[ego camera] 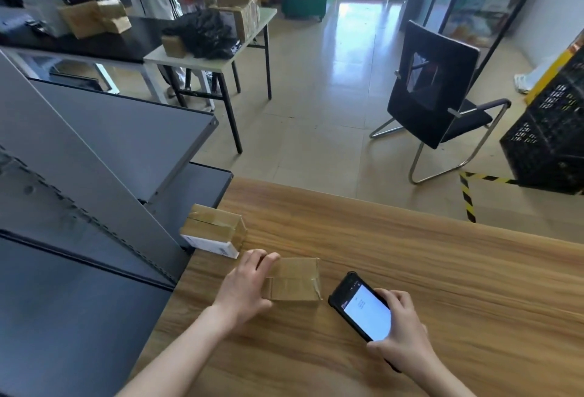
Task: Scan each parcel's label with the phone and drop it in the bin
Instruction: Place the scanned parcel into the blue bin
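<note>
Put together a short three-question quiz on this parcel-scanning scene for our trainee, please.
1. True or false: the right hand holds the phone.
2. How many parcels lie on the wooden table? A one, B two, C four.
3. What does the left hand grip?
Key: 1 true; 2 B; 3 the nearer parcel, not the white-labelled parcel.

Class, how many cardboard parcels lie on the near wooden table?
2: a plain parcel under the left hand; a white-labelled parcel at the table's left edge, by the grey shelving.
</note>
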